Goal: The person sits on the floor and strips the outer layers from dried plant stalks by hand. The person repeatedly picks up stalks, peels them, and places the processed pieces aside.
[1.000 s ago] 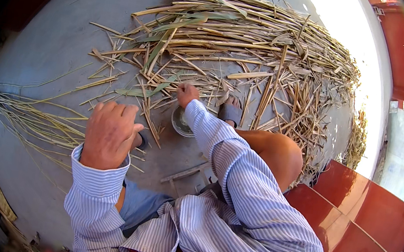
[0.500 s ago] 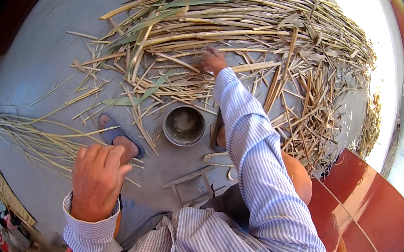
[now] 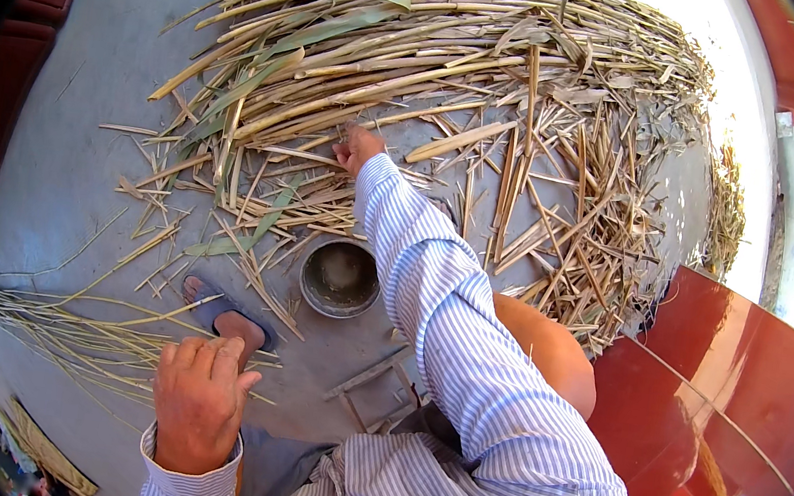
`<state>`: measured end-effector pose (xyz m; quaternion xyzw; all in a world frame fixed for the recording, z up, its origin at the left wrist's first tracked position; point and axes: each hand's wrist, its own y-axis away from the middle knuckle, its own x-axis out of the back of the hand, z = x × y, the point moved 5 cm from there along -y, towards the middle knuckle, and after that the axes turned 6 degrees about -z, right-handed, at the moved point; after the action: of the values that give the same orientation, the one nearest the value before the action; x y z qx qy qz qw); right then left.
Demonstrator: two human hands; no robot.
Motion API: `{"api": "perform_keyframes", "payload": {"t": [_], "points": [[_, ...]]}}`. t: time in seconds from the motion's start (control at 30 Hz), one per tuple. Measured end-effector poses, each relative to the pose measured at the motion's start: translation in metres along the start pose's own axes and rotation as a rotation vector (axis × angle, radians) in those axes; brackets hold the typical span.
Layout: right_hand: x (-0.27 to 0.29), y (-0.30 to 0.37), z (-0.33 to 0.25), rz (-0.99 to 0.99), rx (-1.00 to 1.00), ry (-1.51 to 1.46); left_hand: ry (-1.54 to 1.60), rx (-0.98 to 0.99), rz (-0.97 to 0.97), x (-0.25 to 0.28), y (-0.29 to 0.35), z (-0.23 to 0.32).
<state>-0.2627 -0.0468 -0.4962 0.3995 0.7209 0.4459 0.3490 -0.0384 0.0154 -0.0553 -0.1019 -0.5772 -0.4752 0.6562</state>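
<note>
My right hand (image 3: 360, 147) reaches out to the near edge of a thick pile of dry reed stalks (image 3: 371, 56). Its fingers are bent together against the stalks; whatever is between them is too small to make out. Short broken reed pieces (image 3: 293, 210) lie just below that hand. My left hand (image 3: 197, 397) hangs over my left leg with its fingers curled in and the thumb a little apart; nothing sticks out of it. A dark round metal bowl (image 3: 341, 279) stands on the floor between the two hands, with a pale patch in its bottom.
Thin long stems (image 3: 70, 327) fan out at the left, beside my sandalled foot (image 3: 230, 317). A small frame (image 3: 376, 374) lies below the bowl. Reed scraps (image 3: 599, 213) are heaped at the right, near a glossy red panel (image 3: 706, 395). Dark red furniture (image 3: 17, 72) borders the far left.
My right hand has moved left and slightly nearer along the edge of the reeds. The whole view has shifted a little. My left hand keeps its curled shape.
</note>
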Motion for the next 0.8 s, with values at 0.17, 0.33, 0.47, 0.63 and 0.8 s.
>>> {"api": "perform_keyframes", "payload": {"t": [0.17, 0.33, 0.47, 0.63, 0.8], "points": [[0.009, -0.02, -0.009, 0.054, 0.065, -0.062, 0.047, -0.022, -0.026, -0.001, 0.004, -0.009], [0.035, 0.035, -0.023, 0.104, 0.306, 0.099, -0.004, 0.04, -0.032, 0.0, 0.004, -0.011], [-0.004, 0.172, -0.031, -0.346, 0.505, -0.028, -0.146, 0.102, 0.24, 0.013, 0.005, -0.018], [-0.032, 0.335, -0.032, -0.82, 0.593, -0.071, -0.277, -0.055, 0.673, 0.05, -0.013, -0.007], [-0.03, 0.398, -0.047, -0.948, 0.551, -0.048, -0.185, -0.166, 0.688, 0.06, -0.017, -0.009]]}}
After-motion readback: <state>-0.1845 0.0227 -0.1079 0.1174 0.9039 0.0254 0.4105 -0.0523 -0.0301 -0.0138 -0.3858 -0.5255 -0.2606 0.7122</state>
